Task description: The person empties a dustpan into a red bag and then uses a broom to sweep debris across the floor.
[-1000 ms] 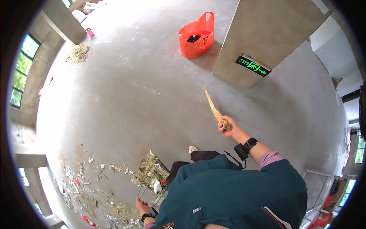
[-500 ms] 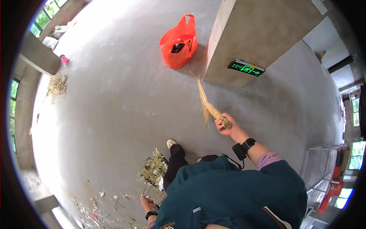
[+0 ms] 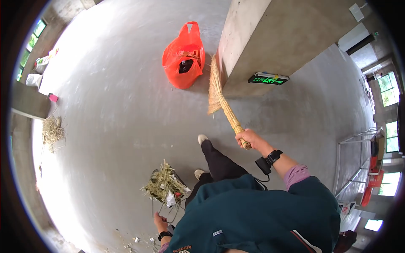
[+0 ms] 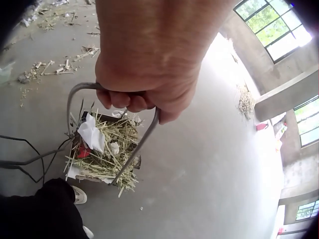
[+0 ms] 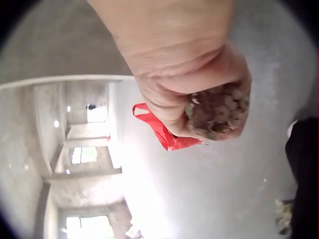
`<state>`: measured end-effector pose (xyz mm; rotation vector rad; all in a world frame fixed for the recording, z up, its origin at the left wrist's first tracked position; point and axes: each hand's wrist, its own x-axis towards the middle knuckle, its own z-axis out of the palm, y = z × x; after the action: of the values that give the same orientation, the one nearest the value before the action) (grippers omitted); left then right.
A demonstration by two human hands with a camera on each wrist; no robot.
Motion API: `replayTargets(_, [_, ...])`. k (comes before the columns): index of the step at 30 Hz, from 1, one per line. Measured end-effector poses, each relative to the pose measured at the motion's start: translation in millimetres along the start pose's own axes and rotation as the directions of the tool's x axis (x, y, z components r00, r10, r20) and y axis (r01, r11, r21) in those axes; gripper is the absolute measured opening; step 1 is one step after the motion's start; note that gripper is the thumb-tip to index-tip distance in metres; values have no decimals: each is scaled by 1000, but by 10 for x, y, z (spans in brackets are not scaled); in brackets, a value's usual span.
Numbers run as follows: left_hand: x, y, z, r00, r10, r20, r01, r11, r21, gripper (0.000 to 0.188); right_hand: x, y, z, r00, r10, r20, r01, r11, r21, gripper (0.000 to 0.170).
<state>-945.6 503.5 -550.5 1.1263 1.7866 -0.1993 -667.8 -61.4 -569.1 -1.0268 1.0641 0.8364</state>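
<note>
My right hand point(image 3: 252, 140) grips a straw broom point(image 3: 230, 114) near the butt of its handle. The broom points forward, its spread bristles point(image 3: 214, 86) beside the base of the pillar. In the right wrist view, the cut end of the handle point(image 5: 219, 112) shows within the curled fingers. Low on the left, my left hand point(image 3: 160, 222) holds a bent metal handle point(image 4: 70, 107). Below that hand, the handle runs to a dark dustpan point(image 4: 107, 118) heaped with dry straw point(image 4: 119, 134), a white scrap point(image 4: 90, 133) and a red piece point(image 4: 83, 152).
A red plastic bag point(image 3: 175, 59) with things inside stands ahead, left of a concrete pillar point(image 3: 291, 42) bearing a lit exit sign point(image 3: 268, 79). A straw heap point(image 3: 52, 131) lies far left. Litter point(image 4: 65, 67) is scattered over the floor. A metal frame point(image 3: 352, 181) stands at right.
The view has swung, and the red bag now appears further left. The broom has swung so its bristles show spread beside the pillar. The feet have stepped; the dustpan stays at left.
</note>
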Motion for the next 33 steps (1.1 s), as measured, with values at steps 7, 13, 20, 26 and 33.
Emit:
replayTargets(7, [124, 783, 442, 995, 61, -80, -54, 994, 90, 31, 526, -553, 169, 990, -102, -94, 93, 991, -97, 11])
replayTargets(13, [22, 1498, 891, 992, 90, -92, -79, 991, 112, 28, 1480, -1538, 287, 966, -225, -129, 215, 973, -88, 13])
replayTargets(20, [-216, 2126, 1449, 993, 115, 13, -116, 990, 81, 27, 2589, -3017, 232, 882, -407, -238, 380, 912, -154, 14])
replayTargets(26, [-181, 2280, 1768, 987, 109, 118, -118, 990, 81, 27, 3530, -3764, 179, 897, -394, -202, 409, 912, 34, 11])
replayTargets(33, [216, 2599, 2178, 979, 118, 165, -143, 979, 145, 25, 4101, -3910, 107, 969, -130, -209, 163, 975, 149, 32])
